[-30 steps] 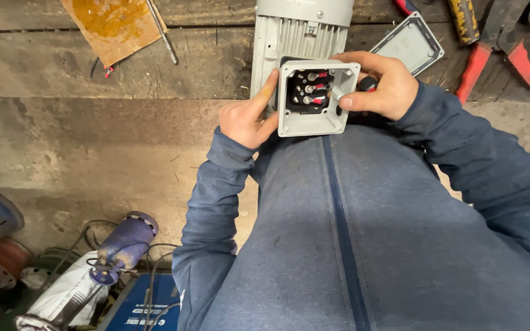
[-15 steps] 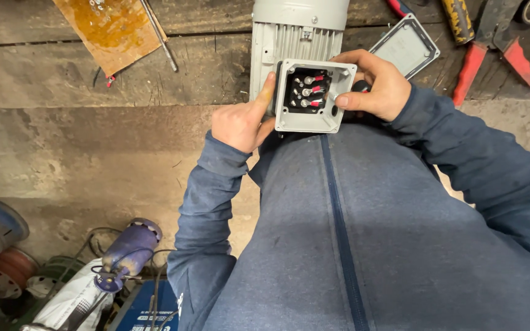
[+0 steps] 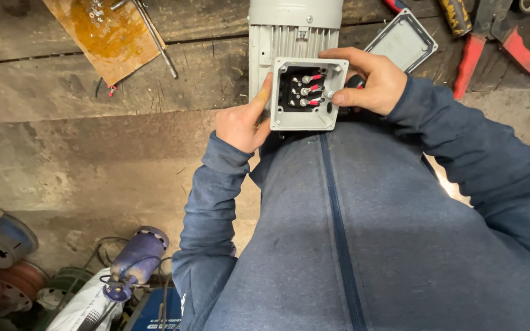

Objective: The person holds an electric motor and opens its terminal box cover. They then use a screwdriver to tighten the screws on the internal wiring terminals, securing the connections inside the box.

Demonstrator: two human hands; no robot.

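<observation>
Workbench (image 3: 62,104) of worn, dark wooden planks, filling the upper part of the view, with a concrete floor below it at left. Torso and sleeves of the person in a blue zip-up top, filling the lower right. Grey electric motor (image 3: 294,30), ribbed housing, lying on the bench at top centre. Grey terminal box (image 3: 305,119), square, lid off, mounted on the motor's near side and facing up; inside, a dark terminal block with metal studs and red-sleeved wire ends. Left hand (image 3: 243,119): pressed against the box's left wall, thumb laid up along the edge, fingers curled beneath; a bracing hold on the box rather than a pinch. Right hand (image 3: 369,83): wrapped over the box's upper right corner, thumb and forefinger closed narrowly at the right edge of the terminal block; what is pinched is too small to tell. The box thus sits between the two hands, touching both. Detached grey cover plate (image 3: 403,43), lying tilted just behind the right hand. Rust-stained orange board (image 3: 108,34), upper left, a thin metal rod (image 3: 154,40) beside it. Red-handled cutters (image 3: 492,46), upper right. Blue power tool (image 3: 133,260) among cables on the floor, lower left.
</observation>
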